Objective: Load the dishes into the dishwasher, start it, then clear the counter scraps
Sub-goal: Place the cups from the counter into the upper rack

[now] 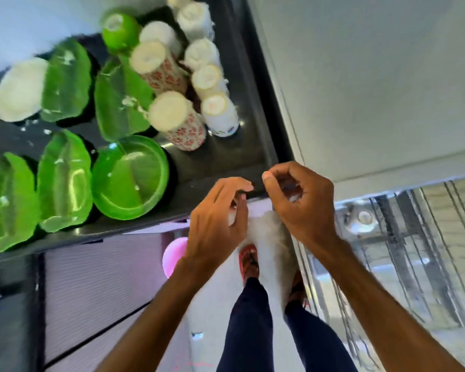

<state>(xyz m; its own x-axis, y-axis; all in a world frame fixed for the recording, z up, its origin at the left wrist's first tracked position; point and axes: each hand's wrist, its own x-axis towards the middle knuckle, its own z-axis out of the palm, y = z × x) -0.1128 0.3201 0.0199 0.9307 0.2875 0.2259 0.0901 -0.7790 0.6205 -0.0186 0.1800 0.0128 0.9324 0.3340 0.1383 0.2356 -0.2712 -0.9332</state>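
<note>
Plates point(129, 175) and cups point(169, 114) sit unloaded on the desk point(223, 157); left hand point(215, 210) and right hand point(298, 202) pinch a blurred white cloth point(269, 234).

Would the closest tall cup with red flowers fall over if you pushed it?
Probably, if pushed near its top: the tall cup is narrow for its height. It looks like printed paper, so likely light; it may slide first. The white cup right beside it could get knocked too.
</note>
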